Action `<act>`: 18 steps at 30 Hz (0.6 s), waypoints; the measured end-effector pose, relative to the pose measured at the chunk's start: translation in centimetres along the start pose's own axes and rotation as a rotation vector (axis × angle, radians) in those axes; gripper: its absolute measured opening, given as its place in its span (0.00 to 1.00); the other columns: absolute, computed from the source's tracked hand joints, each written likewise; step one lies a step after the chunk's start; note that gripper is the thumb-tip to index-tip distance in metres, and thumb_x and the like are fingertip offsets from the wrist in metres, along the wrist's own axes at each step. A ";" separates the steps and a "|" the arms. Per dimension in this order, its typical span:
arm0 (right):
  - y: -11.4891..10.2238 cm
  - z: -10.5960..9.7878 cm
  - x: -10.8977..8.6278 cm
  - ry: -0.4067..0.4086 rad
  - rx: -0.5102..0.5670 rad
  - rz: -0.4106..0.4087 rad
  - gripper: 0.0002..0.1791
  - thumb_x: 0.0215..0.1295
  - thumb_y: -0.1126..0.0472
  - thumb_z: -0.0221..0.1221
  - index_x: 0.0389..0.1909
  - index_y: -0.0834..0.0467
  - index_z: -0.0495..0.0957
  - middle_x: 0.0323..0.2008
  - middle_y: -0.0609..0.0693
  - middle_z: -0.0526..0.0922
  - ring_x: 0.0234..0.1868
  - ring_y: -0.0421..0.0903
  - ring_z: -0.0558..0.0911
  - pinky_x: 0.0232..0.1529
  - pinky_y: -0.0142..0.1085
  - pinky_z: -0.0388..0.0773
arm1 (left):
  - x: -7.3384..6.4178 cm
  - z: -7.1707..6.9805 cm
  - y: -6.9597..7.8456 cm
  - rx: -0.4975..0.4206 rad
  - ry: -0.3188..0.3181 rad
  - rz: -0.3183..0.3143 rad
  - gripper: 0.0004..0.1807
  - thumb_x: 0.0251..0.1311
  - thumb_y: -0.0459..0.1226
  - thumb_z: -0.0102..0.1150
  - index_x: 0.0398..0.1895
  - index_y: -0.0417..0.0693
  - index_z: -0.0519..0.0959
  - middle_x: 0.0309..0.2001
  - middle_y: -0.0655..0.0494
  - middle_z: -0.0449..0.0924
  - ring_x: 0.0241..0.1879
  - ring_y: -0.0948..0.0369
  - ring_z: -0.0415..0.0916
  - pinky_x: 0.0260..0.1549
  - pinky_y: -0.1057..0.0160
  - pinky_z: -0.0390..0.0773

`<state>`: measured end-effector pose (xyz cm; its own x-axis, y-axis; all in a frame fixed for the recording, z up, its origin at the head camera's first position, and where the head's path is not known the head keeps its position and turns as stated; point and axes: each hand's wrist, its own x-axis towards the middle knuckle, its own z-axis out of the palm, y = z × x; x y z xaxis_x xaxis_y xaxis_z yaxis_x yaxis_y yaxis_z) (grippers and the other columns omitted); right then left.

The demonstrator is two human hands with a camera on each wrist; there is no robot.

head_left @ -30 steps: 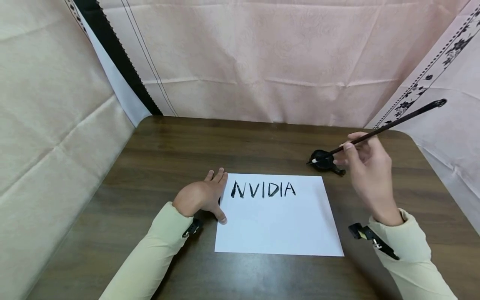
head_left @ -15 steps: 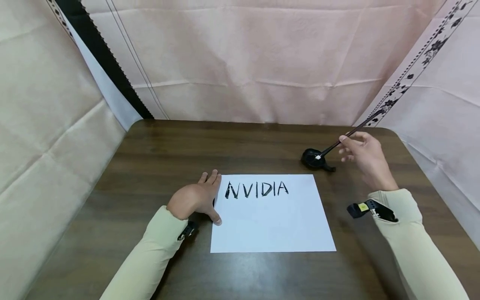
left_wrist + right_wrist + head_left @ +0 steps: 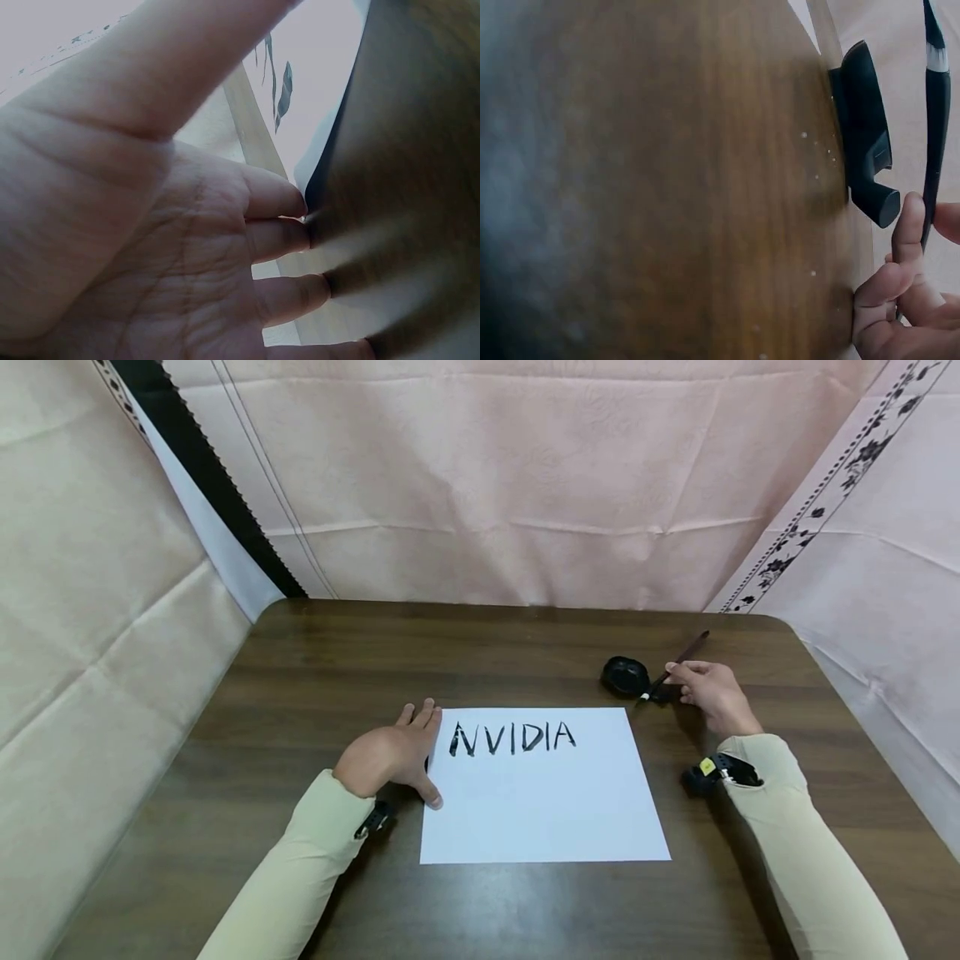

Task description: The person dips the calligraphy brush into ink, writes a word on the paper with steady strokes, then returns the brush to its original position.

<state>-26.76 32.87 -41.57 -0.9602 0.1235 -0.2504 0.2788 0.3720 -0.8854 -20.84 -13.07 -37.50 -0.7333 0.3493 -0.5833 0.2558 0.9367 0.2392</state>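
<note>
In the head view a white sheet of paper [image 3: 546,810] bears the letters NVIDIA [image 3: 512,739] in black ink along its top. My left hand [image 3: 393,756] rests at the sheet's left edge, fingers and thumb spread; in the left wrist view its fingertips [image 3: 300,296] touch down beside the paper. Between thumb and fingers, my right hand [image 3: 712,693] pinches a dark writing brush [image 3: 688,649]. Its black tip points down and left, and a pale band [image 3: 937,58] shows above the bristles. Near it sits a black ink dish [image 3: 625,677] with a short handle [image 3: 875,201]. The brush is out of the bowl, over the handle side.
A brown wooden table [image 3: 225,810] with rounded far corners bears everything. Pale cloth [image 3: 487,485] hangs behind it and at both sides. Small light specks [image 3: 814,274] dot the wood near the dish.
The brush has left the dish's bowl and come over the handle side, its shaft lower. My right hand has moved down toward me. The head view has shifted slightly; the left hand stays put.
</note>
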 end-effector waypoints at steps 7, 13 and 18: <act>-0.1 0.7 0.8 -0.016 -0.162 -0.009 0.28 0.83 0.49 0.54 0.65 0.71 0.75 0.29 0.31 0.85 0.35 0.38 0.75 0.35 0.29 0.76 | -0.1 0.5 -0.3 -0.017 -0.004 -0.006 0.76 0.52 0.54 0.82 0.86 0.38 0.34 0.86 0.41 0.24 0.84 0.39 0.25 0.76 0.37 0.56; -0.2 1.0 1.6 -0.005 -0.243 -0.011 0.28 0.83 0.50 0.55 0.66 0.70 0.73 0.38 0.46 0.90 0.38 0.45 0.77 0.35 0.32 0.77 | -0.1 0.7 -0.5 -0.034 -0.006 -0.014 0.76 0.52 0.54 0.83 0.86 0.40 0.34 0.86 0.43 0.23 0.84 0.41 0.24 0.75 0.36 0.58; 0.2 0.3 1.5 0.007 -0.253 -0.015 0.35 0.82 0.44 0.53 0.71 0.71 0.68 0.41 0.48 0.90 0.40 0.45 0.80 0.38 0.32 0.81 | 0.1 0.3 -0.2 -0.017 -0.002 -0.010 0.77 0.51 0.54 0.83 0.87 0.41 0.34 0.86 0.44 0.23 0.84 0.42 0.24 0.75 0.36 0.58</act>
<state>-28.20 32.87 -42.20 -0.9643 0.1220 -0.2350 0.2607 0.5925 -0.7622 -20.83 -13.24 -37.86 -0.7347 0.3396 -0.5872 0.2375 0.9396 0.2464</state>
